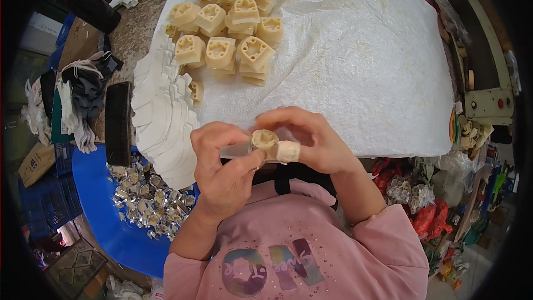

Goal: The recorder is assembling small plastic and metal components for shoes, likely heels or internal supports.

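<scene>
In front of my chest, both hands close around a small cream heel block (265, 139). Its hollowed end faces up, and a paler, squarish part (288, 151) shows beside it. My left hand (222, 161) pinches it from the left, thumb against its near side. My right hand (316, 141) curves over from the right, with the thumb by the squarish part and some fingertips hidden behind. A thin whitish strip (237, 150) sticks out between the left fingers. Beyond my hands stand stacks of cream D-shaped heel blocks (220, 51), with holes in their tops.
White cut strips (161, 128) lie overlapped along the left of the white woven sheet (355, 72). A dark oblong case (118, 124) sits beside them. Below left, a blue basin (100, 211) holds silvery pieces (150, 200). A greenish metal machine (488, 100) stands at right.
</scene>
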Tool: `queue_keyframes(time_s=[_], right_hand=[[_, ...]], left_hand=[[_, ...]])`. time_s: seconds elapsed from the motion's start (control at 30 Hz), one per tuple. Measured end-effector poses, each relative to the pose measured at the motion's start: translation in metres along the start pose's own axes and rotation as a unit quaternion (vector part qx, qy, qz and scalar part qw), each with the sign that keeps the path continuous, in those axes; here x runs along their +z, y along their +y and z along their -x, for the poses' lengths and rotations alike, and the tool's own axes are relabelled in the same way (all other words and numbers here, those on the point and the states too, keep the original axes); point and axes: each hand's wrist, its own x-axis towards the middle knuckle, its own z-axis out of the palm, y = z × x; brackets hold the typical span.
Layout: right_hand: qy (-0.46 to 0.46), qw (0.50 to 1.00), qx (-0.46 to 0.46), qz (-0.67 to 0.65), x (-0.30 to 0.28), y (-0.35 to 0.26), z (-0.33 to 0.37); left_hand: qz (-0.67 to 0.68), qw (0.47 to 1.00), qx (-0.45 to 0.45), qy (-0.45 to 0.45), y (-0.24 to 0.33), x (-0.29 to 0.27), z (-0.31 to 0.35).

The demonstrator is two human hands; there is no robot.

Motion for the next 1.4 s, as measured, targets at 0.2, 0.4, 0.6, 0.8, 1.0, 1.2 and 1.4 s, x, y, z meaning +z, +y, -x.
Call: queue_keyframes(time_s=[0.2,0.4,0.6,0.8,1.0,1.2,1.4], right_hand=[[0.001,0.972,-0.177,0.152,-0.008,0.001,-0.002],[-0.011,0.958,-0.172,0.229,0.009,-0.003,0.002],[0.069,0.903,-0.309,0.29,0.019,0.022,-0.001],[0.015,0.998,-0.059,0.021,0.019,0.004,-0.002],[-0.053,0.988,-0.051,-0.137,0.026,0.027,-0.009],[0.007,0.985,-0.174,0.006,0.038,0.041,-0.003],[0.048,0.981,-0.187,-0.029,0.049,0.038,-0.001]], left_hand=[[0.19,0.977,-0.092,0.016,0.0,-0.002,0.01],[0.458,0.823,-0.312,-0.125,0.006,0.002,0.0],[0.439,0.823,-0.353,-0.072,0.007,0.012,0.014],[0.448,0.836,-0.317,-0.013,0.02,0.021,0.008],[0.346,0.91,-0.226,-0.019,0.022,0.025,0.011],[0.259,0.932,-0.249,0.05,0.018,0.029,0.014],[0.379,0.862,-0.312,0.125,0.02,0.027,0.003]])
